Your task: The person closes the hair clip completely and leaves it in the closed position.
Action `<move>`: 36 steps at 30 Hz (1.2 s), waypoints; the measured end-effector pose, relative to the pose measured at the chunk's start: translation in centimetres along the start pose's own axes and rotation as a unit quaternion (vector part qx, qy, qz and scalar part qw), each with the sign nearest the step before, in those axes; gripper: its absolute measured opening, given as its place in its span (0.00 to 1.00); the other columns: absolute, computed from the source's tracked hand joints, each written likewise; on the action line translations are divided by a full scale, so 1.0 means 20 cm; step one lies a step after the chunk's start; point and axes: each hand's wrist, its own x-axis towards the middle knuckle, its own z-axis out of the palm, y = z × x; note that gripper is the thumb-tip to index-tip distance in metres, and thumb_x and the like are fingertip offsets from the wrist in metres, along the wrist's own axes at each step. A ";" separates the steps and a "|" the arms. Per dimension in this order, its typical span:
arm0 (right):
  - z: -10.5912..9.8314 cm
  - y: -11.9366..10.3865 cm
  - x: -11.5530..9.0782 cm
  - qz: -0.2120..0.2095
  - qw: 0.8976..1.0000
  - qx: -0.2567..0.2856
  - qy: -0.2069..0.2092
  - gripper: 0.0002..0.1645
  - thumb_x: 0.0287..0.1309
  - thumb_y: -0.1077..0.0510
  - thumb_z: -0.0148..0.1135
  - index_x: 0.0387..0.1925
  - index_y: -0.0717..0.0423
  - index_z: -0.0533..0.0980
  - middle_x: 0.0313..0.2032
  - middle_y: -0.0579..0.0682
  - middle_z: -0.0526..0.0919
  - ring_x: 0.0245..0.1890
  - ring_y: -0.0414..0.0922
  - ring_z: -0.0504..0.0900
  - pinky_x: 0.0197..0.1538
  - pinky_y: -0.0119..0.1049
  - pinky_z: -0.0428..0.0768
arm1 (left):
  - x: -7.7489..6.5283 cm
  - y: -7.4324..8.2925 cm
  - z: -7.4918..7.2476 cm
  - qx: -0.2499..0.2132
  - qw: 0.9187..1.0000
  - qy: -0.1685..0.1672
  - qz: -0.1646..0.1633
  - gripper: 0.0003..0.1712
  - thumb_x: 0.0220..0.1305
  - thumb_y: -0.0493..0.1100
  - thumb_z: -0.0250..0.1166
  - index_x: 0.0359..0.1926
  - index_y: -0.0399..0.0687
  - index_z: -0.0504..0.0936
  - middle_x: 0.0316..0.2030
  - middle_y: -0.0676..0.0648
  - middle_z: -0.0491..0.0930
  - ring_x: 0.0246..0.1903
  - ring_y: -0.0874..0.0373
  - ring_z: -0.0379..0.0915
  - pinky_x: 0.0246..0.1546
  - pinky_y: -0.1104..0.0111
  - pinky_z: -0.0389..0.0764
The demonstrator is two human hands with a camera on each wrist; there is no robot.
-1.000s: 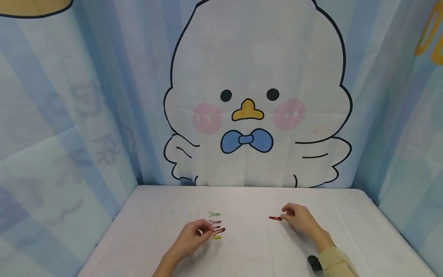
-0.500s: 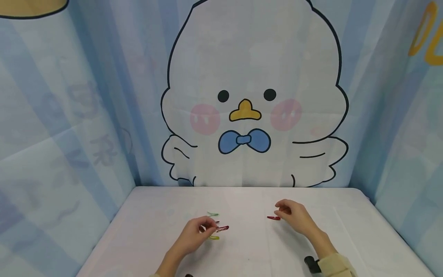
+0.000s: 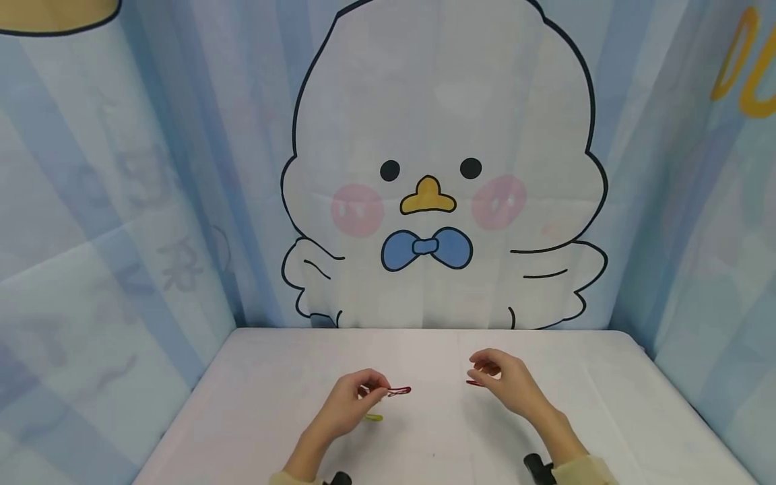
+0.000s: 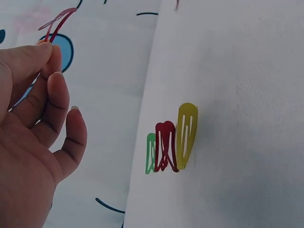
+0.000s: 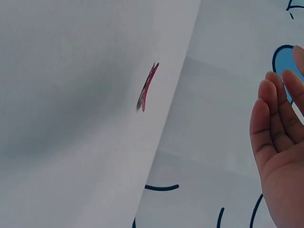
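My left hand [image 3: 348, 404] pinches a red snap hair clip [image 3: 399, 391] between thumb and forefinger, raised off the table. Below that hand, in the left wrist view, a yellow hair clip [image 4: 187, 135], two overlapping red hair clips [image 4: 165, 147] and a green hair clip [image 4: 150, 152] lie side by side. The right hand [image 3: 509, 384] hovers with loosely bent fingers and holds nothing. Another dark red hair clip [image 5: 148, 88] lies on the table under it, partly covered by the hand in the head view.
A white cloth covers the table [image 3: 424, 444]. Behind it hangs a blue and white curtain [image 3: 261, 202] printed with a cartoon bird. Black wrist straps [image 3: 536, 468] sit at both sleeves.
My left hand has lifted the red hair clip and carried it rightward, away from the row. The right hand has shifted left, over the dark red clip on the table.
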 end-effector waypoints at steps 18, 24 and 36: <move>0.14 -0.20 -0.03 -0.089 0.994 0.067 -0.019 0.09 0.60 0.60 0.71 0.42 0.54 0.81 0.37 0.45 0.84 0.36 0.37 0.80 0.41 0.42 0.81 | 0.04 0.09 0.05 -0.021 0.999 0.003 0.033 0.03 0.70 0.39 0.65 0.40 0.45 0.83 0.34 0.55 0.81 0.35 0.60 0.74 0.39 0.68 0.76; 0.21 -0.26 -0.03 -0.108 0.988 0.100 -0.039 0.06 0.61 0.60 0.71 0.39 0.52 0.81 0.34 0.42 0.84 0.34 0.37 0.81 0.40 0.37 0.81 | 0.04 0.12 0.06 -0.049 0.998 0.000 0.037 0.02 0.70 0.37 0.65 0.41 0.46 0.84 0.34 0.54 0.82 0.33 0.60 0.73 0.37 0.68 0.75; 0.27 -0.28 -0.04 -0.138 0.982 0.129 -0.006 0.05 0.60 0.64 0.71 0.34 0.53 0.82 0.30 0.39 0.84 0.29 0.37 0.78 0.32 0.34 0.79 | 0.03 0.10 0.09 -0.072 0.996 0.007 0.056 0.06 0.64 0.34 0.68 0.42 0.43 0.83 0.36 0.50 0.83 0.36 0.59 0.74 0.39 0.67 0.75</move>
